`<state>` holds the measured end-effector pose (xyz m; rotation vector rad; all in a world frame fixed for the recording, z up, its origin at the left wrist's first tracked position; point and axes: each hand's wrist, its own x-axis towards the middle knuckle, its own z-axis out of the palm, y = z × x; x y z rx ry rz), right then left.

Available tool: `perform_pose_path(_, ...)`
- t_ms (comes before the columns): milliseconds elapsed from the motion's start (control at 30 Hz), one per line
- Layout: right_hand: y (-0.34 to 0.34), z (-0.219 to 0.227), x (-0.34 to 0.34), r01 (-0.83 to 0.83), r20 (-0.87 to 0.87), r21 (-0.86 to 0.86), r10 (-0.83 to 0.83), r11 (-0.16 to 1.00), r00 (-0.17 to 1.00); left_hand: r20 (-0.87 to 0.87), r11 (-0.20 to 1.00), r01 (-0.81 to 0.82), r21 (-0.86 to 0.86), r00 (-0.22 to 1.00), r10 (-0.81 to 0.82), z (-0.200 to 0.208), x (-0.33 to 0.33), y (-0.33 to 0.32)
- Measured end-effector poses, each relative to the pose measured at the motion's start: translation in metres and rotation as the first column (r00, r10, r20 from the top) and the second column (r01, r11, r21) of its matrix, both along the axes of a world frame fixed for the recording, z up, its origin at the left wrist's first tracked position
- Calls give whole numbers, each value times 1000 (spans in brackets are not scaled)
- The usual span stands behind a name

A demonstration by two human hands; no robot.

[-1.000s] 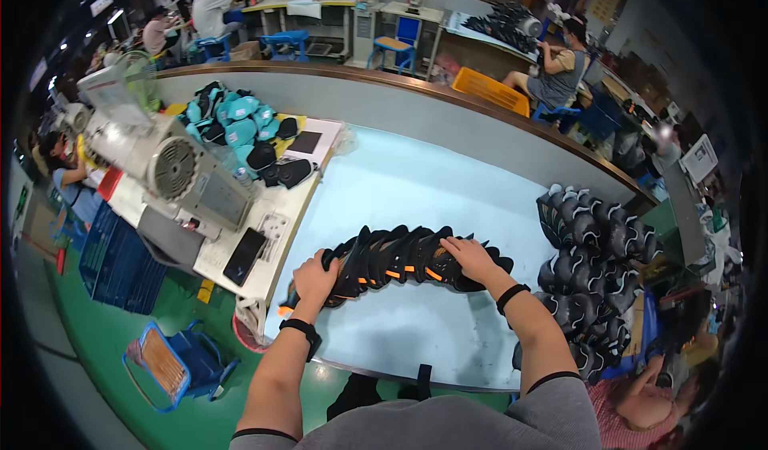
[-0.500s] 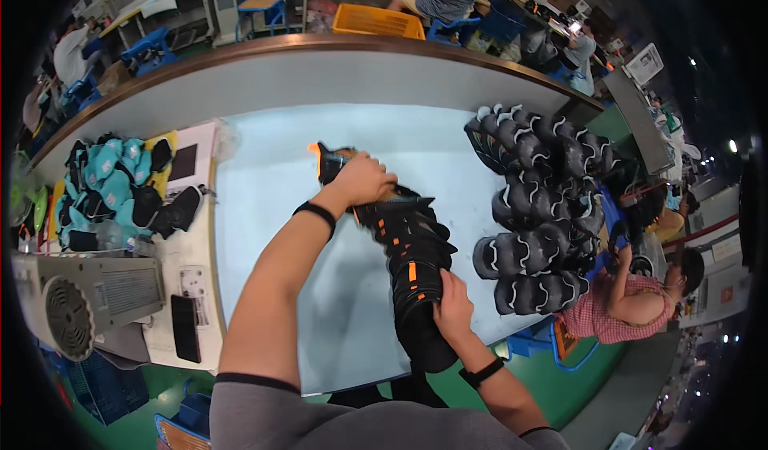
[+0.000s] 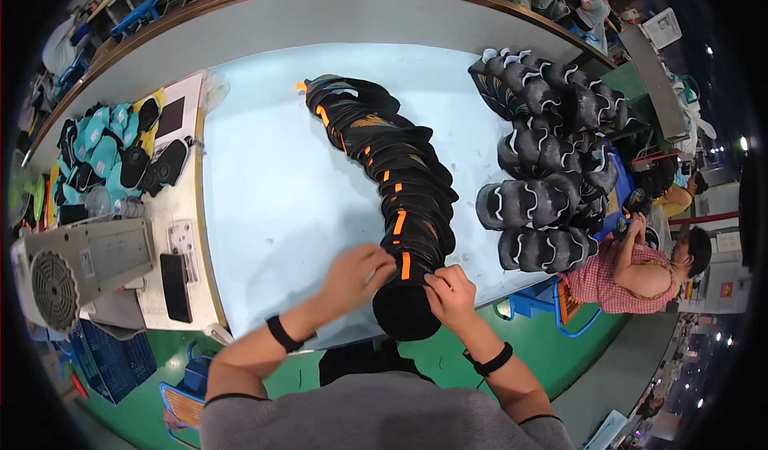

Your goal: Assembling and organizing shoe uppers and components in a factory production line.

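A long row of nested black shoe uppers [image 3: 416, 182] with orange tabs curves across the light blue tabletop [image 3: 272, 170] toward me. My right hand [image 3: 450, 294] pinches the right edge of the nearest upper [image 3: 406, 310], whose rounded black end faces me. On the other side of that end, my left hand [image 3: 352, 278] is beside the row, its fingers partly bent and apart, with nothing visible in them. Whether its fingertips touch the uppers is hard to see.
Several rows of grey-black shoe uppers [image 3: 536, 202] stand along the right side. At left, a pile of teal and black pieces [image 3: 104, 150], a phone [image 3: 176, 288] and a beige machine [image 3: 88, 262] sit on a side table. A co-worker in a checked top [image 3: 616, 270] sits at right.
My left hand has let go of the far end of the row and come back to the near end. The far uppers now lie in line with the others. My right hand stays at the near end.
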<state>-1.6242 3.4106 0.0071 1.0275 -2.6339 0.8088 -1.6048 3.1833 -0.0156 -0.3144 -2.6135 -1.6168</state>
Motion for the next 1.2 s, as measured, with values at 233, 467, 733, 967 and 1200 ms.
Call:
perform_pose_path(233,-14,30,40,-286,64,-256,312,923,948,722,378,-622,686,644,-252,23,72,21)
perform_pose_path(467,-26,45,74,106,786,-517,421,850,453,504,683,-447,578,853,132,62,156,43)
perform_pose_path(733,-35,37,120,-219,475,-507,482,834,736,-2,755,-645,-118,760,649,69,209,73)
perform_pose_path(967,-48,-35,91,300,870,-488,486,819,89,-162,887,-431,-166,899,407,39,203,46)
perform_pose_path(1200,-55,15,22,-69,-162,26,72,997,984,-128,767,-471,-436,876,465,0,160,-51)
